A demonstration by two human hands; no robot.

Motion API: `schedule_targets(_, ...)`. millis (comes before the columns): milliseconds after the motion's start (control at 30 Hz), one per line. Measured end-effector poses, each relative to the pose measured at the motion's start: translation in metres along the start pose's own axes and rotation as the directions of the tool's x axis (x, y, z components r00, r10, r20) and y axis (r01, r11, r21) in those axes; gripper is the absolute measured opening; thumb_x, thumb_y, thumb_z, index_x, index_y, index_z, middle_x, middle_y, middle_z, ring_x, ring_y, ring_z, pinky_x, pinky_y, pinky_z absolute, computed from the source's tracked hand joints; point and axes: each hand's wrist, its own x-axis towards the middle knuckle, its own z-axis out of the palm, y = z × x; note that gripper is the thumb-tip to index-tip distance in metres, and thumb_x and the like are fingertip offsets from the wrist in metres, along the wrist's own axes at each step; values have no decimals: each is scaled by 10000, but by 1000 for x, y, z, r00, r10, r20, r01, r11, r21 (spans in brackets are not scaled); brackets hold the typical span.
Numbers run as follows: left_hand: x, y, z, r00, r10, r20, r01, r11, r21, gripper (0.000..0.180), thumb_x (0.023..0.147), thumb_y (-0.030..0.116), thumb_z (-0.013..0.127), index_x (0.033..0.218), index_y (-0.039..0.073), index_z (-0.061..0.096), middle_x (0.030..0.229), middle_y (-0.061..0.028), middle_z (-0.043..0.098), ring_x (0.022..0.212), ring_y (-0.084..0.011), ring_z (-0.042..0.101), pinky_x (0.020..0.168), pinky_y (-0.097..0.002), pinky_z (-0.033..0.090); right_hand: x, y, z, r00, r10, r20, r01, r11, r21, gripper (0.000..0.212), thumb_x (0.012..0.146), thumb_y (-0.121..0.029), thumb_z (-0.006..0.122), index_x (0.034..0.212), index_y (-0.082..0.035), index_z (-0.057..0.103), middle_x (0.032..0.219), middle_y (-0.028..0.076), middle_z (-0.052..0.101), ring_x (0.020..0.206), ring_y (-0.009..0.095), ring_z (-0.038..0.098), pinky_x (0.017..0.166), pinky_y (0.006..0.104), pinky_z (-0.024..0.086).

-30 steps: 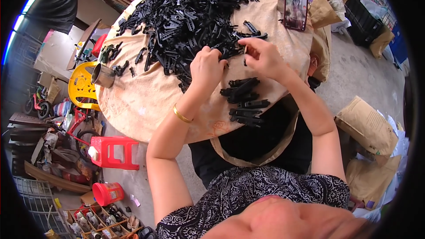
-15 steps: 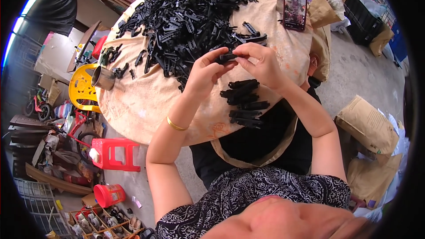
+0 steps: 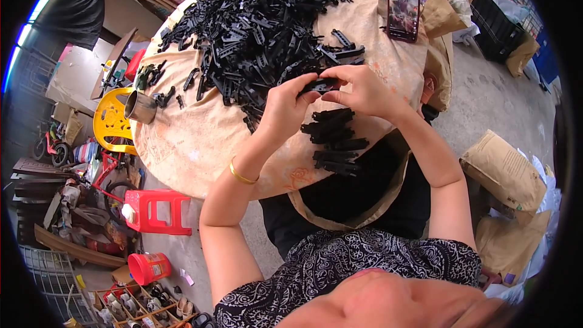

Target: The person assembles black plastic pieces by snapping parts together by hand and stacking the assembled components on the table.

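Observation:
Between my two hands, over the near side of the round table, is a small black plastic piece [image 3: 318, 85]. My left hand [image 3: 288, 104] pinches its left end, and my right hand [image 3: 363, 91] grips the other end with thumb and forefinger. Fingers cover much of the piece, so its exact kind does not show. Just beyond lies a large heap of similar black plastic parts [image 3: 255, 30]. Nearer to me, below my right hand, several black pieces [image 3: 334, 136] lie stacked in a rough row by the table's edge.
A peach patterned cloth [image 3: 176, 152] covers the table. A phone [image 3: 403, 9] leans upright at the far right; a metal cup [image 3: 140, 107] stands at the left edge. An open paper bag [image 3: 310, 209] sits against my lap. A red stool [image 3: 159, 211] is on the left floor.
Both hands have shifted slightly toward me and closed in around the black piece, which has turned between the fingers. The heap and the stacked row look the same.

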Motion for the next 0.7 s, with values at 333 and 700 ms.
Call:
schedule_targets(333,-1,4,2,988,139,-59,-140,990,-7,244,761,-39,638,1002,-11,615,768,-81,660,677,-89,619,612,-209,485,-3,-4,-1,956,-264,-127,245,959,-144,286,721,-131,715,949,5,608,814,140,628,726,273,612,640,323,484)
schedule_targets(700,15,-17,-19,990,80,-119,-60,984,166,201,762,82,693,945,14,647,857,-79,610,643,-113,544,574,-234,458,-3,8,-4,985,-52,166,60,997,-46,225,739,-162,678,912,-23,644,798,144,628,709,263,612,650,325,474)
